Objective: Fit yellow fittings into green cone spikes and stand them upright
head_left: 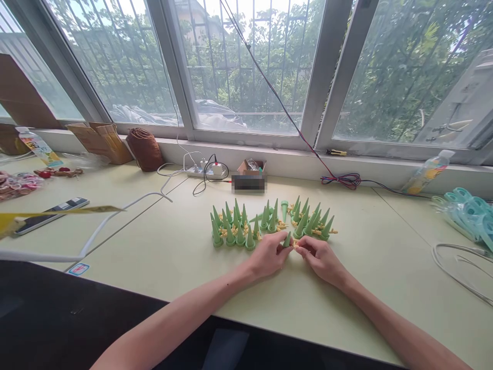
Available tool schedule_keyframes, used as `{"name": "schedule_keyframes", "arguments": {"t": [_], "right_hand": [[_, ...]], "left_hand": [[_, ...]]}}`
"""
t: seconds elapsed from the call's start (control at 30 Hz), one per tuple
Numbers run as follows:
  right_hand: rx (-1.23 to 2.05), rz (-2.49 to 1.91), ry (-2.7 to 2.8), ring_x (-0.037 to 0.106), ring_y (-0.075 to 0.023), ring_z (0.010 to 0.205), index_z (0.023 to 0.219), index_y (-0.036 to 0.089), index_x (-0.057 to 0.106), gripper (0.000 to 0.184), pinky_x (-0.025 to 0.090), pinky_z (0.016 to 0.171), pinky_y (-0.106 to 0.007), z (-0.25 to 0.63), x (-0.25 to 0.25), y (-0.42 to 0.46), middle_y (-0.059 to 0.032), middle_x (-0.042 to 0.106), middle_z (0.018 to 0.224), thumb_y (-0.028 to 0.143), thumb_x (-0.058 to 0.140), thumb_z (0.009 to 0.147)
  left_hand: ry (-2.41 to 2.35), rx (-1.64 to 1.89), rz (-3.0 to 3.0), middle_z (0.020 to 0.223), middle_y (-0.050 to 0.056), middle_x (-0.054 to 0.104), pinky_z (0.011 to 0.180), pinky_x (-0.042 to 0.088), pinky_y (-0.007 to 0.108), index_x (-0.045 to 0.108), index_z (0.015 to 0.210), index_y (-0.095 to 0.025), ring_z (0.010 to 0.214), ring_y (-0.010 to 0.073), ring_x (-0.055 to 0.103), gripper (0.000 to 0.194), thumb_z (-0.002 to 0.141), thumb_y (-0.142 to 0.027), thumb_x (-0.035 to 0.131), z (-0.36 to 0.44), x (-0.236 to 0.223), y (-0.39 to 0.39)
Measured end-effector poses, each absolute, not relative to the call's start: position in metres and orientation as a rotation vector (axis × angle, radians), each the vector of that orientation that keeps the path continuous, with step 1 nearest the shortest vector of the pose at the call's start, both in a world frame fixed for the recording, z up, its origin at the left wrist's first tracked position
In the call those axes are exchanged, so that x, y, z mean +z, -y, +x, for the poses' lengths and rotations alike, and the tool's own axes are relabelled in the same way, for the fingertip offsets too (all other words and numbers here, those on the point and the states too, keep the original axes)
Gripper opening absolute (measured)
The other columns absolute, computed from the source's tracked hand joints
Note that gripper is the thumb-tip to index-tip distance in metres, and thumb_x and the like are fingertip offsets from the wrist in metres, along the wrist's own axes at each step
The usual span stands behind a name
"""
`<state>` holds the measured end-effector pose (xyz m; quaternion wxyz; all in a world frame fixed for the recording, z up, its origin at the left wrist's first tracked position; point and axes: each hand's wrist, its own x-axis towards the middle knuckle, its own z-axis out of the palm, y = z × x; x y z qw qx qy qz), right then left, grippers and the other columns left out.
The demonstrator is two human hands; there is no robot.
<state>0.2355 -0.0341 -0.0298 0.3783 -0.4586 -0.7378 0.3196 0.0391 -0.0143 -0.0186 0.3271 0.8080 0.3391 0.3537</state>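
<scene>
My left hand [271, 254] is closed around a green cone-shaped spike [287, 239], its tip pointing up between the fingers. Pinched in my right hand [318, 257] is a small yellow plastic fitting [295, 244], which meets the base side of that spike; whether the two are joined I cannot tell. Just beyond my hands stand several green spikes in a left cluster [230, 234], a middle group [272, 222] and a right cluster [308, 226]. Yellow fittings [282, 225] show among them. One spike [284, 208] at the back has its point downward.
Behind the spikes are a small cardboard box [260, 165], a dark blurred block [249, 183] and a power strip [208, 172]. A white cable [127, 205] crosses the left side. At the right lie bagged teal items [468, 210], a bottle [429, 172] and a coiled cable [439, 254].
</scene>
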Motion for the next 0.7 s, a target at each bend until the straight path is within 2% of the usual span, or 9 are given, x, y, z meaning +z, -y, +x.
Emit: {"name": "schedule_keyframes", "arguments": {"t": [0.43, 0.7], "right_hand": [[0.797, -1.149, 1.903, 0.039, -0.0140, 0.060, 0.077, 0.019, 0.059, 0.028, 0.031, 0.055, -0.026, 0.2343, -0.0273, 0.0346, 0.0019, 0.050, 0.066, 0.037, 0.051, 0.096], [0.831, -1.210, 1.801, 0.038, -0.0131, 0.054, 0.074, 0.019, 0.057, 0.035, 0.031, 0.052, -0.026, 0.2334, -0.0279, 0.0350, 0.0025, 0.048, 0.061, 0.045, 0.052, 0.096]], "left_hand": [[-0.899, 0.922, 2.098, 0.065, -0.004, 0.055, 0.050, 0.039, 0.019, 0.057, 0.087, -0.016, 0.048, 0.0076, 0.048, 0.003, 0.089, -0.019, 0.055, 0.0390, -0.0180, 0.0156], [-0.896, 0.985, 2.026, 0.069, -0.002, 0.058, 0.048, 0.042, 0.019, 0.056, 0.088, -0.016, 0.047, 0.0077, 0.052, 0.007, 0.090, -0.023, 0.055, 0.0408, -0.0173, 0.0147]]}}
